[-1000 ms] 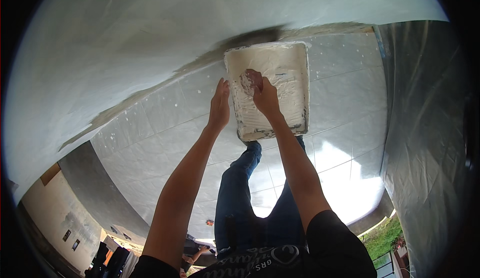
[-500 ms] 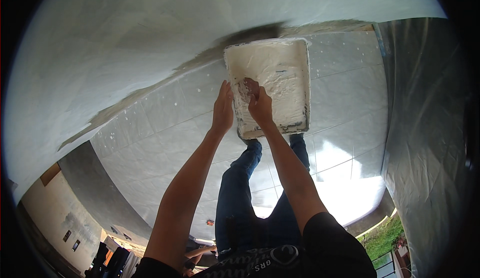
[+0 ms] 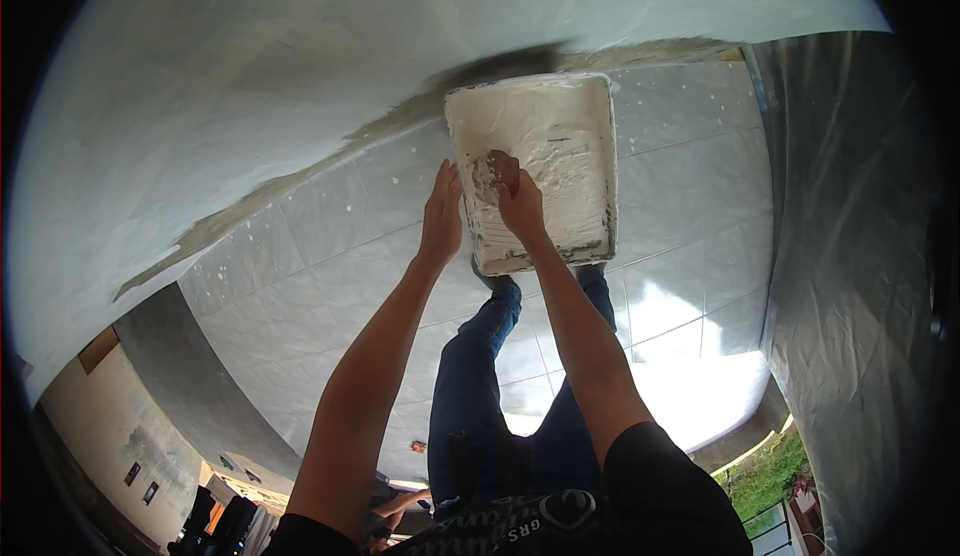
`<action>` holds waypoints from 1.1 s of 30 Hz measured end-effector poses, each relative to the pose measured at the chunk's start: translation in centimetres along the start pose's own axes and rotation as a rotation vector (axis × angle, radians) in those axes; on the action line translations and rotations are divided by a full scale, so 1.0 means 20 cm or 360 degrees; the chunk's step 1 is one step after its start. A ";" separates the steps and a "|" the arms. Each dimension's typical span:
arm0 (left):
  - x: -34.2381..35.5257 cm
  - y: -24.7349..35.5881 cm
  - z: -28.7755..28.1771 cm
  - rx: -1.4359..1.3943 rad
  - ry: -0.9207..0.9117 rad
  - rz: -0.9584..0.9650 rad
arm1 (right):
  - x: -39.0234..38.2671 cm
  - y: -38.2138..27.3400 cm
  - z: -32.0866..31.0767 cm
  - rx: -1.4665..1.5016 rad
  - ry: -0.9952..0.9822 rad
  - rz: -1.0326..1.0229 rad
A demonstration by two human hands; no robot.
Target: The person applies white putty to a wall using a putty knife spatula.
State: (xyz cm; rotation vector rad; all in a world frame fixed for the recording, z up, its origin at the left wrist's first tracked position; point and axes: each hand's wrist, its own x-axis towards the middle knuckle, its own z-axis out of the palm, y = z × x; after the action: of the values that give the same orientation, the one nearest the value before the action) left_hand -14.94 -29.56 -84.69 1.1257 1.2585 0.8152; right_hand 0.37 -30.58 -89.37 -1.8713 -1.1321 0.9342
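A shallow rectangular tray [image 3: 613, 136] of creamy white paste lies in front of me, its rim caked with paste and dark smudges. My right hand [image 3: 522, 210] reaches over the tray's left half, closed around a reddish-brown flat tool [image 3: 506, 170]. White paste smears the tool's left side; its exact kind is unclear. My left hand [image 3: 441, 218] is beside the tray's left edge, fingers stretched out and pointing away from me. Whether it touches the rim I cannot tell.
A whitish wall [image 3: 300, 66] rises beyond the tray and curves down the left. Light grey tiles [image 3: 690, 186] with white specks cover the floor. Translucent plastic sheeting [image 3: 850, 256] hangs at the right. A small reddish object [image 3: 418, 446] lies low on the floor; part of another person's arm [image 3: 400, 501] shows behind.
The tray and both hands appear slightly further left and higher in the picture. My right hand still grips the brown tool, with its grip and pose almost unchanged.
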 end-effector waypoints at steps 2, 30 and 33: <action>0.00 0.03 0.02 -0.0025 0.0008 -0.0006 | 0.01 0.05 -0.02 -0.0035 -0.0078 0.0037; -0.21 1.81 0.68 0.0417 -0.0156 0.1196 | -0.22 -1.06 -1.83 0.1776 -0.0112 -0.0050; -0.17 1.98 0.85 0.0418 -0.0155 0.1293 | -0.16 -1.09 -2.05 0.1753 -0.0066 -0.0113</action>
State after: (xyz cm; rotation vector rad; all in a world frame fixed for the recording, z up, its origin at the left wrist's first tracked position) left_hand 5.38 -24.77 -46.75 1.9167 0.8179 1.1838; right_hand 26.33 -35.36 -51.10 -0.9005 -0.4839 1.2089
